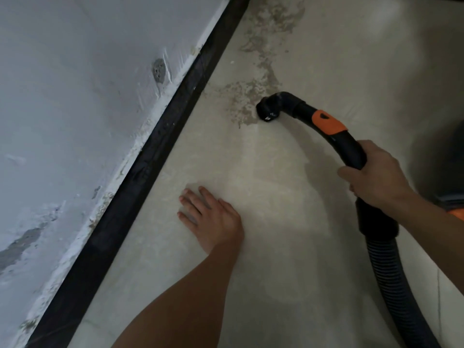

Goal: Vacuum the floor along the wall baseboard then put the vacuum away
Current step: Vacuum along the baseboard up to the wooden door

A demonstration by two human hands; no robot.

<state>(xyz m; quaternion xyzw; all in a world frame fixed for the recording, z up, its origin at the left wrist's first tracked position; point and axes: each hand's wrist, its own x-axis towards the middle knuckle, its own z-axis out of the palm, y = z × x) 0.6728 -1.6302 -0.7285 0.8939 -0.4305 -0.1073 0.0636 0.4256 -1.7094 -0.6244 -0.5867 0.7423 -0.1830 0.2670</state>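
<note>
My right hand (374,172) grips the black curved vacuum handle (349,149), which has an orange band (329,123). Its nozzle (267,110) touches the pale floor at the edge of a grey dust patch (253,96), some way right of the black baseboard (160,136). The ribbed black hose (391,267) runs from below my right hand toward the lower right. My left hand (209,219) rests flat on the floor with fingers spread, close to the baseboard and nearer to me than the nozzle.
A rough white wall (75,96) with grey chipped spots fills the left side above the baseboard. More dust streaks (271,23) run up the floor at the top. A dark shape with an orange part (455,212) sits at the right edge.
</note>
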